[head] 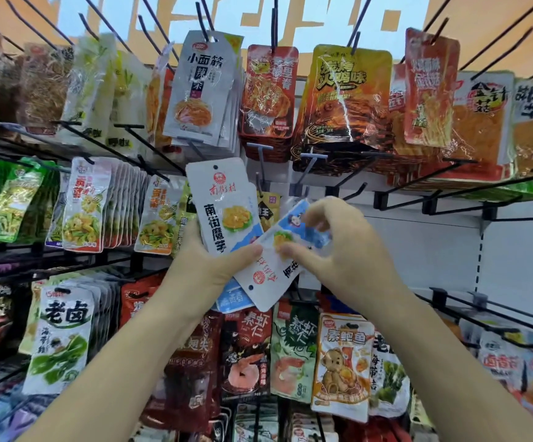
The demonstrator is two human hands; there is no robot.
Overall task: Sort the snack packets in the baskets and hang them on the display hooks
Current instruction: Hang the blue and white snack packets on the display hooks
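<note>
- The left hand [207,266] is nearest the camera. Its grip is clenched round a small stack of white-and-blue packets [223,205], thumb across the front. The stack stands upright, hang holes at the top.
- The right hand [348,250] is just beside it and pinches a single matching packet [271,275] between thumb and curled fingers. This packet is tilted and upside down, its hang hole at the bottom. It overlaps the foot of the stack, and the left thumb touches it.
- Every packet in hand is off the hooks. The single packet probably needs turning the right way up before it can hang.
- Just behind the hands, bare hooks [356,190] stick out from the middle row and run on to the right.
- Farther back, the other rows are mostly full, among them grey packets [201,90] and a yellow packet [345,94] above, and green and red ones to the left and below.
- Much of the display looks stocked. No baskets are in view, so how many packets remain to be sorted cannot be told.
</note>
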